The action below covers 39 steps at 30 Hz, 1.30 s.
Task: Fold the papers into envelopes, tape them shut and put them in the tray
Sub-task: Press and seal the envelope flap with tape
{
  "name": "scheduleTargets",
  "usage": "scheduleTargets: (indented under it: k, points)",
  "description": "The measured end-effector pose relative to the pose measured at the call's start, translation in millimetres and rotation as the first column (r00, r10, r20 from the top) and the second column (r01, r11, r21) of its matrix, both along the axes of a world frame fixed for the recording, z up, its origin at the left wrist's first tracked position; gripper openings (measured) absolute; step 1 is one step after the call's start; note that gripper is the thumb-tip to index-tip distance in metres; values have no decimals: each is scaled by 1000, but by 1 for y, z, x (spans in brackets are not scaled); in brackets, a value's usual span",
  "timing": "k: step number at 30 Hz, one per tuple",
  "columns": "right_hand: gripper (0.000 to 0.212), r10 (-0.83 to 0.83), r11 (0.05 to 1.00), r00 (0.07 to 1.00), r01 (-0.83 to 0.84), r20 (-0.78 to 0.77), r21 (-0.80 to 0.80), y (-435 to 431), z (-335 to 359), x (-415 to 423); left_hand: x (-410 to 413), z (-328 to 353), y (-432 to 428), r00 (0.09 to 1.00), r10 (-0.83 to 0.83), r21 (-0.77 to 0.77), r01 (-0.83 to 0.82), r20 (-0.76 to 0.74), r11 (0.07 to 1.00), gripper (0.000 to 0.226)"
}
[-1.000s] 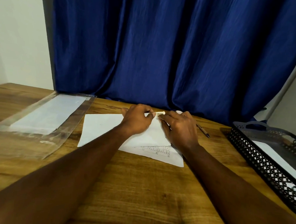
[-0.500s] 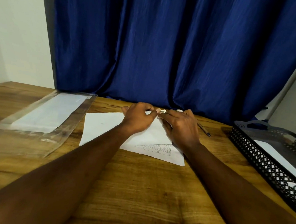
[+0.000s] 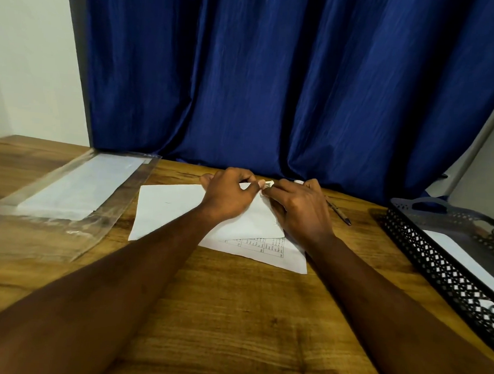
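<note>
A blue curtain [image 3: 274,88] hangs behind a wooden tabletop [image 3: 233,314]. The paper [image 3: 167,208] lies flat on the tabletop, one flap already folded over so that a printed table shows near its front edge. Both hands meet at the paper's far edge: the left hand [image 3: 228,197] and the right hand [image 3: 302,209] have their fingers curled together, pinching a small white bit [image 3: 269,183]. I cannot tell whether it is the paper's own corner or a scrap of tape. This looks like the folding step, with a corner being lined up and taping not yet done. Next, the fold likely needs pressing flat along its line while one hand pins the paper against sliding. Well right of the paper sits the tray [image 3: 425,253], with a white sheet [image 3: 462,255] in it. A pen [image 3: 339,213] lies just right of the paper, and a clear sleeve [image 3: 68,194] of sheets lies to its left.
</note>
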State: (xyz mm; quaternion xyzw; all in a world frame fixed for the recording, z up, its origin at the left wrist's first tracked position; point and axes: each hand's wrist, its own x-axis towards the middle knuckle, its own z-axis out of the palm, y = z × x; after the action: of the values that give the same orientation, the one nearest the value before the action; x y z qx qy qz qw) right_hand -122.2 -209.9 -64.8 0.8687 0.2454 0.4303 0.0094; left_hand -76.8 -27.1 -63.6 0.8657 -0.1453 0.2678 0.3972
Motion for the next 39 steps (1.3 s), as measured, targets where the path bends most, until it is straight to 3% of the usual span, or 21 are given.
scheduleTargets:
  k: [6, 9, 11, 13, 16, 19, 22, 32, 39]
  points:
    - [33, -22, 999, 993, 25, -120, 25, -3, -3, 3, 2, -1, 2, 999, 43, -22, -43, 22, 999, 27]
    - [23, 47, 955, 991, -9, -122, 295, -3, -4, 3, 1, -3, 1, 998, 48, -18, -48, 35, 999, 28]
    - [22, 129, 805, 983, -27, -130, 593, -2, -3, 5, 0, -3, 0, 997, 49, 10, -50, 57, 999, 29]
    - [21, 241, 552, 947, 46, -212, 833, 1, 2, 4, -3, -4, -1, 995, 46, 42, -50, 83, 998, 29]
    - [22, 514, 272, 790, 220, -334, 937, 3, 8, -1, -6, -5, -2, 992, 28, 77, -38, 122, 996, 28]
    - [23, 720, 185, 621, 257, -309, 949, 6, 8, -8, -7, -6, -3, 990, 28, 94, -41, 137, 995, 27]
    - [26, 749, 117, 614, 250, -251, 961, 7, 5, -1, -8, -5, -3, 991, 7, 95, -20, 136, 995, 24]
    - [20, 734, 116, 625, 271, -266, 956, 6, -3, 12, -13, -5, -1, 989, -93, 92, 83, 118, 992, 23]
    - [20, 594, 292, 728, 199, -341, 935, 11, -4, 9, -10, -5, 0, 992, -104, 61, 99, 75, 993, 27]
